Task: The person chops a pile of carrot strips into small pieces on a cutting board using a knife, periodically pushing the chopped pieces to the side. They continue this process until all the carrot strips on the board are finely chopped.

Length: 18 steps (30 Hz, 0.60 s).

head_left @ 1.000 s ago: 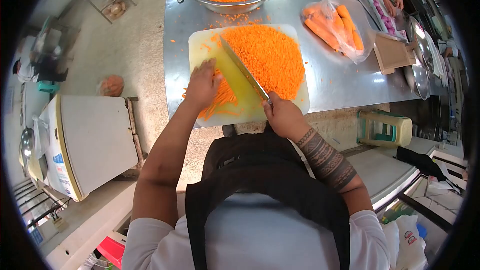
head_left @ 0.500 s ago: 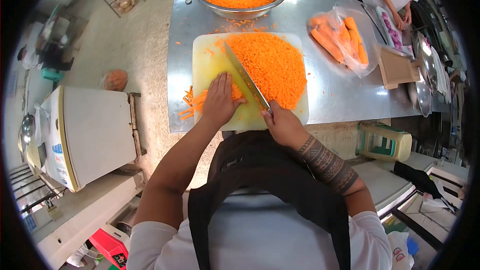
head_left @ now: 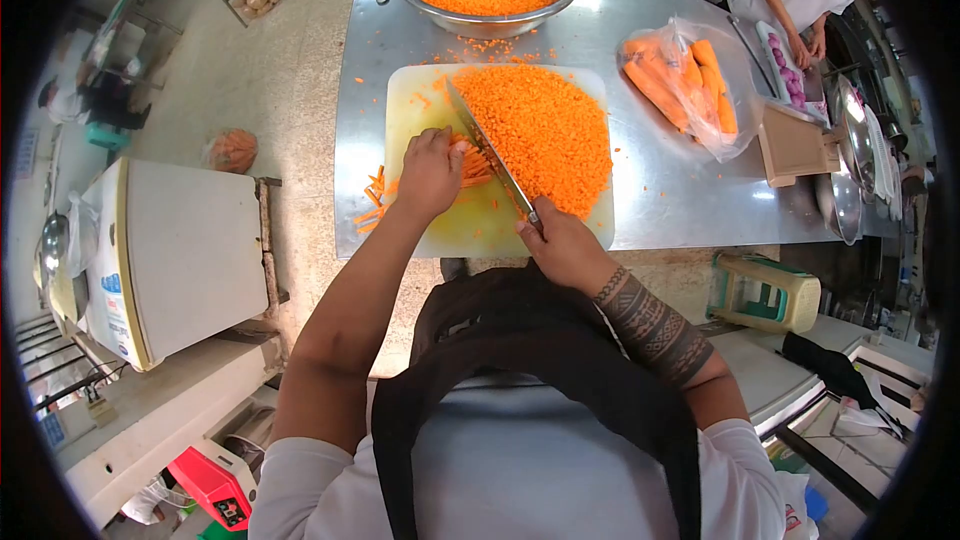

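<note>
Mid-dicing, the person's left hand (head_left: 432,175) pins the carrot strips (head_left: 474,164) on the cutting board (head_left: 418,110) while the right hand (head_left: 560,245) is clenched on the knife (head_left: 490,155), whose blade lies beside the diced pile (head_left: 545,125); the next chop seems to call for fingertips tucked clear of the edge

The table (head_left: 660,190) is smooth steel with a soft glare; the bowl (head_left: 487,22) is shinier metal. The board (head_left: 420,110) is pale matt plastic, and the knife (head_left: 488,152) has a bare metal blade. The carrots (head_left: 540,125) look matt and grainy. The bag (head_left: 735,130) is clear glossy plastic, the floor (head_left: 290,70) rough concrete, the apron (head_left: 540,350) dark cloth.
</note>
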Available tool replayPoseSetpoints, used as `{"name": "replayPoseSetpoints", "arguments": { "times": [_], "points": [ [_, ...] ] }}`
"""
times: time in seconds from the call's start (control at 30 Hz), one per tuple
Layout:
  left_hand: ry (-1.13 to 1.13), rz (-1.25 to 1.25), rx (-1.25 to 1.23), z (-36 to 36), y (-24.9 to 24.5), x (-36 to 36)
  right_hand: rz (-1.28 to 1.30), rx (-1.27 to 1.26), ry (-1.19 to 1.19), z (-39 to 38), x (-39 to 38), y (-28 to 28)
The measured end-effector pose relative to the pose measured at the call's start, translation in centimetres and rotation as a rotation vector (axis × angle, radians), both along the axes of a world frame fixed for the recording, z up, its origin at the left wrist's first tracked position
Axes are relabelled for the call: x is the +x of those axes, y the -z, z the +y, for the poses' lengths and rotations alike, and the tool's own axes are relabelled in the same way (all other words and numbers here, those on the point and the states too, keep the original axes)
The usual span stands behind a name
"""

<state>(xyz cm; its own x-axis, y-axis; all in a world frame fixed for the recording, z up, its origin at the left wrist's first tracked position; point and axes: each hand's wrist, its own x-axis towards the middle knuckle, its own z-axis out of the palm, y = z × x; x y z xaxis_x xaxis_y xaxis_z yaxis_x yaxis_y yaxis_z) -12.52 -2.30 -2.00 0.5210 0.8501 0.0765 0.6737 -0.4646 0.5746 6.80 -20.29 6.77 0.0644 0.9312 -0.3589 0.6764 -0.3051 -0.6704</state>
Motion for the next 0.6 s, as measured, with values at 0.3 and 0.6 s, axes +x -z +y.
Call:
{"name": "replayPoseSetpoints", "arguments": {
  "times": [0.3, 0.6],
  "points": [
    [-0.072, 0.134, 0.298, -1.5, 1.8, 2.3, -0.157, 0.081, -0.083, 0.9, -0.7, 1.0],
    [-0.013, 0.3, 0.311, -1.1, 1.5, 2.4, -0.178, -0.009, -0.085, -1.0, -1.3, -4.7]
  ]
}}
